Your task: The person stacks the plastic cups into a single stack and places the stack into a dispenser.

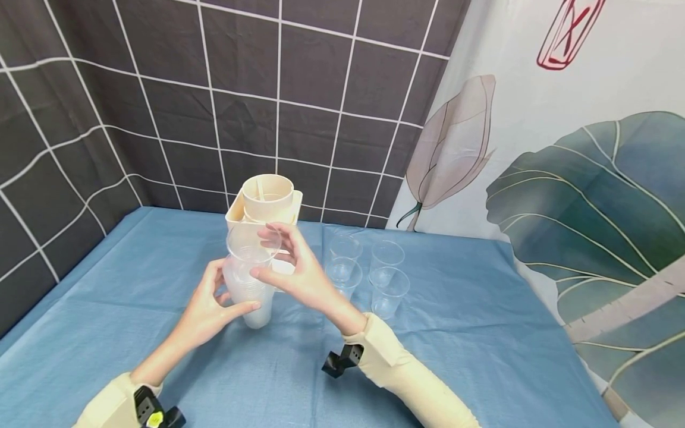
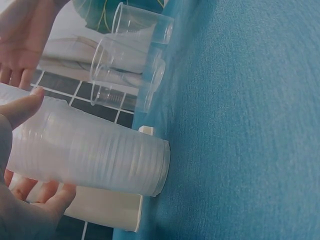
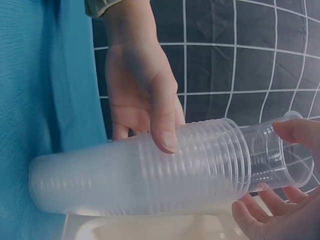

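Note:
A tall stack of nested clear plastic cups [image 1: 248,291] stands upright on the table, its base at the cloth in the left wrist view. My left hand [image 1: 206,309] grips the stack around its middle, thumb on the near side and fingers behind. At the top, my right hand [image 1: 297,267] holds the uppermost cup [image 3: 267,165] between thumb and fingers. That cup sticks up out of the stack, its lower part still inside. To the right, several single clear cups [image 1: 389,288] stand upright in two rows of two.
Behind the stack is a cream container [image 1: 267,202] with a round cup-like part on top. Blue cloth [image 1: 455,356] covers the table. A dark gridded curtain [image 1: 316,71] hangs at the back and left; a leaf-patterned sheet [image 1: 455,142] hangs at the right.

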Demonstrator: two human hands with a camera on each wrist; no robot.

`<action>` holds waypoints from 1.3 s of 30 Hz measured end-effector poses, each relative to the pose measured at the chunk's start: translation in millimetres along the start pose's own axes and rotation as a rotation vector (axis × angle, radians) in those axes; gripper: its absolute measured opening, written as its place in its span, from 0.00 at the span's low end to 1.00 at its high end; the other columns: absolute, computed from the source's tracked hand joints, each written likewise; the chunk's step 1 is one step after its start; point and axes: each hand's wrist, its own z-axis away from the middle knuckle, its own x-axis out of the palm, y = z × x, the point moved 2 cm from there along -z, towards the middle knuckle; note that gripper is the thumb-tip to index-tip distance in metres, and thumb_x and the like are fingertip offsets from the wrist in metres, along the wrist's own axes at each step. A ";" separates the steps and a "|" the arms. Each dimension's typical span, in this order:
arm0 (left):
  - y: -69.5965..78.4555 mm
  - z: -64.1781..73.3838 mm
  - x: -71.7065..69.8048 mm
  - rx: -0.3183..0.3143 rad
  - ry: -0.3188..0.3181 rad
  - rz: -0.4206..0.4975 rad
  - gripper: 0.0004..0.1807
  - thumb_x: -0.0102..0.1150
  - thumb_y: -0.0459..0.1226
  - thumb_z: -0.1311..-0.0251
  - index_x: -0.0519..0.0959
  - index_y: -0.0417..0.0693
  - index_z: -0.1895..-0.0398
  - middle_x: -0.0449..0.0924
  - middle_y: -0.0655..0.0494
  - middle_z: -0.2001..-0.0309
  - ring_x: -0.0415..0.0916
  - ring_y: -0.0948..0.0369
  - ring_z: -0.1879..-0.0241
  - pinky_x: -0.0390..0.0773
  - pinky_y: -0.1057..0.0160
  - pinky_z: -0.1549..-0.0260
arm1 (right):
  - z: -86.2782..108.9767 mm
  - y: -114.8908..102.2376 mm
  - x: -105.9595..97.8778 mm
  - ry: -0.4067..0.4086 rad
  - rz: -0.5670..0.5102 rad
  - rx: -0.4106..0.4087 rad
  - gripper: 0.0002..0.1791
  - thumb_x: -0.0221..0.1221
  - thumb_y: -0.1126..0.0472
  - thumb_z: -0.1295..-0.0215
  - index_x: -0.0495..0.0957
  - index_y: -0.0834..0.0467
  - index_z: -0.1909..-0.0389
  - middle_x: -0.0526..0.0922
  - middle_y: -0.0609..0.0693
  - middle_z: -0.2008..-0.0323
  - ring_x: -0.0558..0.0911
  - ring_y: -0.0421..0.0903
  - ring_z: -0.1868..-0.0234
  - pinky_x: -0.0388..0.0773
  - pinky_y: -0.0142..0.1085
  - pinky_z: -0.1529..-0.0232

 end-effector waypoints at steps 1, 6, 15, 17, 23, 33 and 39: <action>-0.1 0.1 0.0 0.002 0.000 0.000 0.45 0.74 0.36 0.53 0.55 0.44 0.35 0.68 0.44 0.41 0.67 0.58 0.43 0.69 0.34 0.44 | 0.1 0.8 0.4 -0.002 0.004 0.003 0.36 0.63 0.69 0.43 0.59 0.55 0.34 0.71 0.55 0.36 0.71 0.49 0.36 0.70 0.36 0.37; -0.6 0.5 0.2 0.003 0.000 0.001 0.44 0.74 0.37 0.52 0.55 0.45 0.36 0.68 0.45 0.41 0.65 0.71 0.46 0.68 0.33 0.44 | 0.4 4.3 2.4 -0.003 0.046 0.006 0.36 0.64 0.67 0.43 0.60 0.53 0.34 0.71 0.53 0.37 0.71 0.46 0.36 0.70 0.36 0.37; 0.5 0.8 -0.2 -0.011 -0.005 0.001 0.45 0.74 0.37 0.52 0.55 0.44 0.35 0.68 0.45 0.41 0.66 0.54 0.42 0.67 0.32 0.44 | 0.2 8.2 5.0 0.005 0.083 -0.008 0.36 0.65 0.66 0.43 0.61 0.54 0.35 0.72 0.53 0.37 0.71 0.45 0.36 0.71 0.34 0.38; 0.6 0.9 -0.3 -0.007 -0.007 0.001 0.45 0.74 0.37 0.52 0.54 0.44 0.35 0.68 0.44 0.41 0.65 0.51 0.41 0.67 0.32 0.44 | 0.1 9.0 5.3 0.004 0.084 -0.014 0.35 0.65 0.66 0.43 0.61 0.55 0.35 0.72 0.54 0.37 0.71 0.45 0.36 0.71 0.34 0.38; -0.2 0.8 0.1 0.003 -0.014 0.008 0.45 0.73 0.36 0.51 0.54 0.42 0.35 0.67 0.43 0.39 0.64 0.47 0.39 0.67 0.31 0.44 | 0.5 9.8 5.8 -0.001 0.100 -0.008 0.35 0.65 0.66 0.43 0.62 0.56 0.35 0.72 0.55 0.37 0.71 0.47 0.35 0.71 0.34 0.38; -1.0 0.3 0.0 -0.001 -0.009 0.010 0.45 0.73 0.36 0.52 0.54 0.44 0.35 0.67 0.45 0.40 0.64 0.50 0.41 0.67 0.32 0.44 | 0.8 12.3 7.9 -0.007 0.116 0.024 0.34 0.65 0.66 0.43 0.63 0.58 0.36 0.73 0.56 0.38 0.72 0.48 0.37 0.72 0.35 0.38; -1.7 0.6 -0.1 -0.004 -0.018 0.024 0.45 0.73 0.36 0.51 0.54 0.44 0.35 0.65 0.43 0.39 0.63 0.46 0.38 0.65 0.31 0.44 | 1.4 14.6 7.9 -0.002 0.136 0.042 0.34 0.65 0.65 0.43 0.64 0.58 0.36 0.73 0.55 0.38 0.73 0.48 0.37 0.72 0.35 0.39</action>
